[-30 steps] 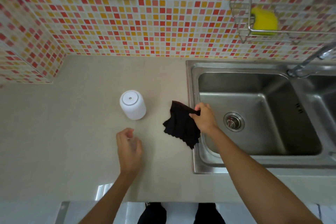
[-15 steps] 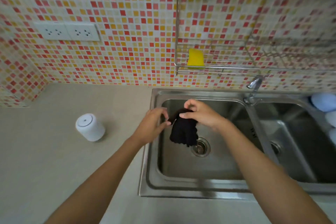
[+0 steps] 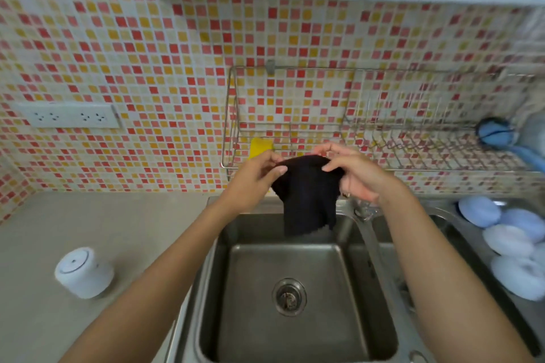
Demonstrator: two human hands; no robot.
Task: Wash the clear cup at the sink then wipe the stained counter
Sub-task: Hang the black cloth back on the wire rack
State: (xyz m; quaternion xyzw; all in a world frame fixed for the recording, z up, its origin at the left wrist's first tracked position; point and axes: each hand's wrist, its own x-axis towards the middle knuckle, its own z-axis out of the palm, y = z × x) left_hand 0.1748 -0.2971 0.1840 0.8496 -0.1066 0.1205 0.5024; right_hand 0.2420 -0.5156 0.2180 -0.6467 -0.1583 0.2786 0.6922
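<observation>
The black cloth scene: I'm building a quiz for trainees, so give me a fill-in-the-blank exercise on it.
1. Both hands, left hand and right hand, hold up a cloth coloured ____.
2. The cloth hangs above the ____ basin of the sink.
3. The white cup stands upside down on the ____.
4. The wire rack holds a sponge coloured ____.

Missing words: black; left; counter; yellow

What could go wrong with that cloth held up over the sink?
1. Both hands, left and right, only pinch the cloth's top edge; it could slip into the sink.
2. The hanging cloth hides part of the tap, so reaching for it may be fumbled.
</observation>
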